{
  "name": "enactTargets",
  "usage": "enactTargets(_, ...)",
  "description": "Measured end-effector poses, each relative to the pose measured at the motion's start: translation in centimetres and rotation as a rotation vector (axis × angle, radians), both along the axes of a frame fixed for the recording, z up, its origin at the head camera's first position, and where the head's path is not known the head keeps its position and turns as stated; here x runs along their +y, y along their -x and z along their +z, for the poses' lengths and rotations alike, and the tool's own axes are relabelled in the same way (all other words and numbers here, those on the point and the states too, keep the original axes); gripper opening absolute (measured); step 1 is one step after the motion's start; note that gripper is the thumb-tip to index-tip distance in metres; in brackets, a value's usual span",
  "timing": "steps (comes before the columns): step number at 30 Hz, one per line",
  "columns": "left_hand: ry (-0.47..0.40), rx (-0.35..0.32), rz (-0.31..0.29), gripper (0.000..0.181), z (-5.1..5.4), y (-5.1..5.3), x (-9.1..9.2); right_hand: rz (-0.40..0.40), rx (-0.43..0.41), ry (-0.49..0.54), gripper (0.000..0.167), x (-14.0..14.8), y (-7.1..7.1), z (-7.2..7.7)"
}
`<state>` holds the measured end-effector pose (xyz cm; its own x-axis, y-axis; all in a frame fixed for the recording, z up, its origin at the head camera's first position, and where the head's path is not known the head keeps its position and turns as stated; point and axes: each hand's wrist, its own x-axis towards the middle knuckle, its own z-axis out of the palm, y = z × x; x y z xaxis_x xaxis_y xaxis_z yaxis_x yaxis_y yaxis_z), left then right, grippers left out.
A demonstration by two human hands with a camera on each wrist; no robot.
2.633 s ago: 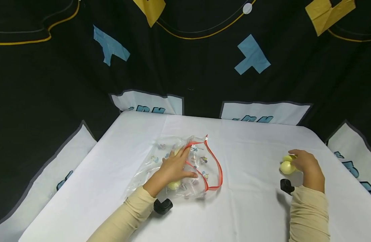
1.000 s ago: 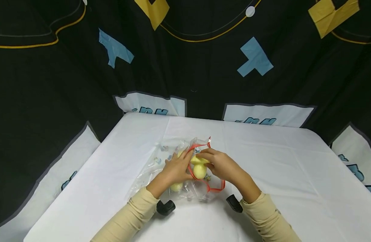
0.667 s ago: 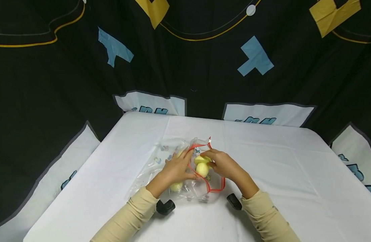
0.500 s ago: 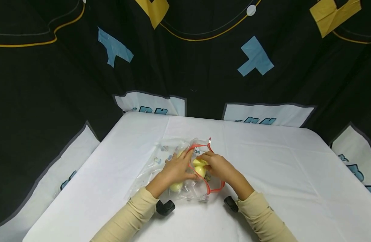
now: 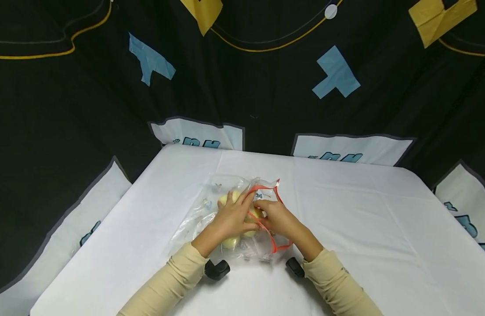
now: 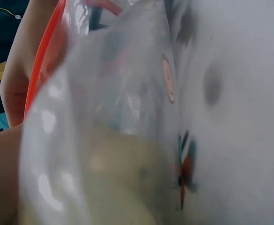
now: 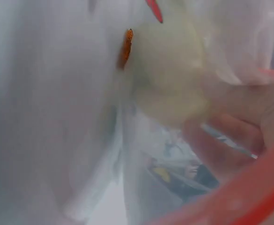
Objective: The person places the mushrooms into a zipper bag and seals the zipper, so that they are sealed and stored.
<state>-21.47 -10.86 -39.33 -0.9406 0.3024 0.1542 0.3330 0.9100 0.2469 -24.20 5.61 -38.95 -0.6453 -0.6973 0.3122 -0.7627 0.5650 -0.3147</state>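
Observation:
A clear plastic zip bag [image 5: 193, 223] with small printed figures and a red-edged mouth lies on the white table. My left hand [image 5: 228, 219] rests on it, fingers spread, with thumb and forefinger at the red edge. Through the mouth reaches my right hand [image 5: 280, 218], its fingers and thumb pinching a pale yellow rounded piece [image 7: 172, 65], seen through the film in the right wrist view; it has a ball-like bulb under a wider cap. Under my left hand, more yellow in the bag [image 5: 230, 242] shows; the left wrist view has a blurred yellow shape [image 6: 127, 173].
White cloth covers the table [image 5: 345, 210]. Black wrist mounts [image 5: 216, 270] hang below both wrists, close to the tabletop. Behind the table stands a dark curtain [image 5: 246, 87] with blue and yellow tape on it.
My right hand has brought the yellow piece from the table's right side to the bag's mouth, then moved it left and deeper inside. The left hand has stayed on the bag.

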Motion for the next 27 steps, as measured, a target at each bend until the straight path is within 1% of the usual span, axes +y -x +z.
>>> enactTargets(2, -0.002, 0.015, -0.003, 0.095, 0.1, 0.0, -0.1, 0.021, -0.045, 0.04, 0.034, 0.0, 0.2, -0.2)
enactTargets(4, -0.009, 0.037, -0.007, 0.095, 0.1, 0.0, -0.1, 0.04, -0.112, 0.081, 0.035, 0.0, 0.5, -0.5)
enactTargets(6, -0.017, 0.06, -0.014, 0.096, 0.1, 0.1, -0.1, 0.041, -0.177, 0.113, 0.034, 0.1, 0.7, -0.7)
enactTargets(7, -0.022, 0.07, -0.017, 0.097, 0.1, 0.1, -0.1, 0.04, -0.224, 0.132, 0.034, 0.1, 0.7, -0.8)
enactTargets(8, -0.026, 0.076, -0.021, 0.098, 0.1, 0.2, -0.1, 0.037, -0.27, 0.155, 0.032, 0.1, 0.7, -0.9)
enactTargets(9, -0.029, 0.08, -0.025, 0.098, 0.1, 0.2, -0.1, 0.03, -0.299, 0.168, 0.03, 0.1, 0.8, -0.9)
enactTargets(13, -0.028, 0.086, -0.03, 0.099, 0.1, 0.3, -0.1, 0.01, -0.352, 0.211, 0.022, 0.1, 0.7, -1.0)
enactTargets(15, -0.024, 0.084, -0.029, 0.098, 0.2, 0.3, -0.1, 0.016, -0.347, 0.211, 0.019, 0.1, 0.7, -1.0)
enactTargets(16, -0.023, 0.083, -0.028, 0.098, 0.2, 0.3, -0.1, 0.024, -0.359, 0.21, 0.018, 0.1, 0.7, -0.9)
enactTargets(20, -0.006, 0.074, -0.012, 0.096, 0.0, 0.4, 0.2, 0.069, -0.458, 0.193, 0.018, 0.3, 0.8, -0.9)
enactTargets(23, 0.045, 0.061, 0.017, 0.096, -0.3, 0.3, 0.5, 0.103, -0.52, 0.16, 0.023, 0.6, 1.0, -1.1)
enactTargets(27, 0.126, 0.076, 0.048, 0.096, -0.9, 0.1, 1.1, 0.127, -0.537, 0.105, 0.03, 0.9, 1.2, -1.4)
